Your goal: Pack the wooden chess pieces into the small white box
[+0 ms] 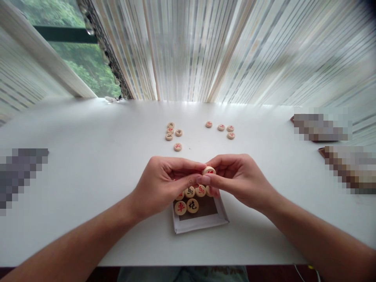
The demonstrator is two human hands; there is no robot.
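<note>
A round wooden piece with a red character [209, 171] is held up between the fingertips of both hands. My left hand [166, 182] pinches it from the left, and my right hand [237, 178] from the right. Beneath them lies a shallow white box [199, 225] with a brown inside. Rows of wooden pieces fill its upper part, among them a black-marked one [190, 191] and a red-marked one [201, 190]. In the lower row sit a red-marked piece [180, 208] and a black-marked piece [192, 205]. My hands hide the box's far part.
Several loose pieces [179, 132] lie on the white table [88, 168] beyond my left hand, and several more [230, 128] beyond my right. Blurred-out objects stand at the far left [20, 172] and right [352, 168]. A striped curtain [182, 51] hangs behind the table.
</note>
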